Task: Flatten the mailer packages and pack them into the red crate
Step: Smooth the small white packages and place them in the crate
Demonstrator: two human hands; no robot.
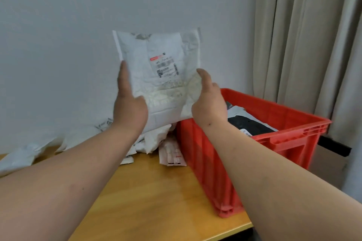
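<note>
Head view: crumpled white padded mailer (156, 76) is held upright above the tabletop (156, 191), gripped by left hand (130, 101) and right hand (208, 103). Some mailers lie in the red plastic crate (274, 143); a white pile (82, 139) is left unflattened.

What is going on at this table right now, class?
A person holds a white mailer upright in the air with both hands, the left hand on its left edge and the right hand on its right edge. More crumpled white mailers lie in a heap on the wooden table. The red crate to the right already holds some packages, including a black one.
</note>
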